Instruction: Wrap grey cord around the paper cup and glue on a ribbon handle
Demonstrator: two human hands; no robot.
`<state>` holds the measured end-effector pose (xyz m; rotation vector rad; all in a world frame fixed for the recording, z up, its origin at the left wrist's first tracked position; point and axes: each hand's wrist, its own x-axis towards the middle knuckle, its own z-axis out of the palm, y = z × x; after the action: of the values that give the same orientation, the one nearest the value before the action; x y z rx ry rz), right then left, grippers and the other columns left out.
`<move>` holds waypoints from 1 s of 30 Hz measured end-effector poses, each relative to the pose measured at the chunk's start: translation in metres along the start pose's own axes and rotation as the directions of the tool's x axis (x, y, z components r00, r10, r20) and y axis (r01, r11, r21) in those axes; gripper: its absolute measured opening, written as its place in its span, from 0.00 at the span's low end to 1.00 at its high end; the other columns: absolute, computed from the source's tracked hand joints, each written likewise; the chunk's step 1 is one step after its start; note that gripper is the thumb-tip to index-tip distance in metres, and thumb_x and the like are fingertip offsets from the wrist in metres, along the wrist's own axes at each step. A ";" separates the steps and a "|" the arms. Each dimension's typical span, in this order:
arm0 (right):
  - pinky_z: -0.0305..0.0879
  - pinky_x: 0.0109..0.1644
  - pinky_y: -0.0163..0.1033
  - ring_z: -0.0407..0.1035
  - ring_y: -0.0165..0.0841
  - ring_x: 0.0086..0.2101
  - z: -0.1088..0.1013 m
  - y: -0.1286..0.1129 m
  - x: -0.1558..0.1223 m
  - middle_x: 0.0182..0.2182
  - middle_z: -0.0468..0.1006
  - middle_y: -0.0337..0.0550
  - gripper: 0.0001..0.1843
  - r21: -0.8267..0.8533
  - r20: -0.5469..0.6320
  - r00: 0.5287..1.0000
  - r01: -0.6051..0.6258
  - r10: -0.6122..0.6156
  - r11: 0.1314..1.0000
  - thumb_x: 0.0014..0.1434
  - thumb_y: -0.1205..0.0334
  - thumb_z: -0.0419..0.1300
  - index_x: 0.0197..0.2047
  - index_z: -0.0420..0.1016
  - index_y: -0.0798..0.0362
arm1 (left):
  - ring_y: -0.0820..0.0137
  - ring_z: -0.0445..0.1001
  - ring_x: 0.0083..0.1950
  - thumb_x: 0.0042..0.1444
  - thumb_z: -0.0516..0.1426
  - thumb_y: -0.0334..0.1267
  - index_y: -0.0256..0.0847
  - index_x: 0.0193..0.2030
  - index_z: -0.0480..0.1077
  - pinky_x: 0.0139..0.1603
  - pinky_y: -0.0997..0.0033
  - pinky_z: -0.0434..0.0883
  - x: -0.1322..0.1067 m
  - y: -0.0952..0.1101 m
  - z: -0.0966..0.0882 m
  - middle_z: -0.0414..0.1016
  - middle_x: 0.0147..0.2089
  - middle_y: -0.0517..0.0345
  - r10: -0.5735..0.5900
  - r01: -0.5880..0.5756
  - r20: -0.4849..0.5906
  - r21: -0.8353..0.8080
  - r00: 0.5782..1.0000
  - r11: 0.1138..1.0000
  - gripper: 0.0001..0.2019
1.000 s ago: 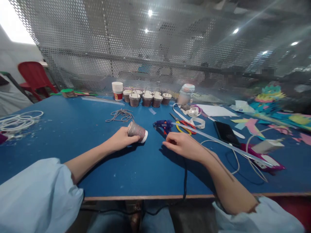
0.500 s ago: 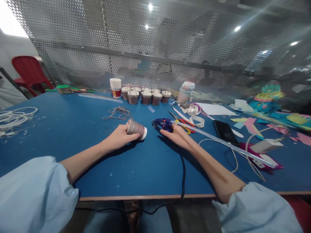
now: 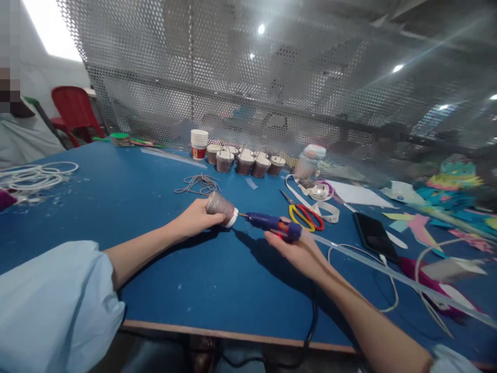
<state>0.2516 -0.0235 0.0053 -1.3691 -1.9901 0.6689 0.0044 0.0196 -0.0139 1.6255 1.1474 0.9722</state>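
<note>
Grey-brown wrapped paper cup lay on its side on the blue table, long axis running left to right, white base facing right, the left hand clamped around its body. Just right of that base and in line with it, the glue gun pointed its nozzle leftward, almost touching, gripped tight in the right hand; scissors lay just beyond
</note>
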 end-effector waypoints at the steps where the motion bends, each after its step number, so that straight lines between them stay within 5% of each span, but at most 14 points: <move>1: 0.55 0.25 0.34 0.59 0.28 0.21 0.002 0.000 -0.001 0.19 0.65 0.34 0.16 -0.023 0.017 1.000 0.009 -0.009 1.000 0.55 0.47 0.57 0.29 0.65 0.52 | 0.69 0.74 0.34 0.45 0.59 0.37 0.35 0.39 0.76 0.39 0.71 0.70 0.000 0.000 0.000 0.79 0.33 0.58 0.005 -0.005 0.009 0.004 1.000 1.000 0.14; 30: 0.56 0.25 0.33 0.58 0.28 0.20 0.005 -0.004 -0.003 0.19 0.66 0.34 0.16 -0.160 0.013 1.000 0.015 -0.013 0.987 0.55 0.48 0.56 0.26 0.62 0.50 | 0.73 0.72 0.32 0.46 0.57 0.33 0.35 0.41 0.76 0.35 0.75 0.66 -0.003 0.002 0.002 0.78 0.33 0.59 0.034 -0.029 0.095 -0.056 0.995 0.998 0.14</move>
<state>0.2458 -0.0282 0.0039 -1.4457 -2.0989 0.5213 0.0059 0.0161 -0.0133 1.6328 1.0244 0.9276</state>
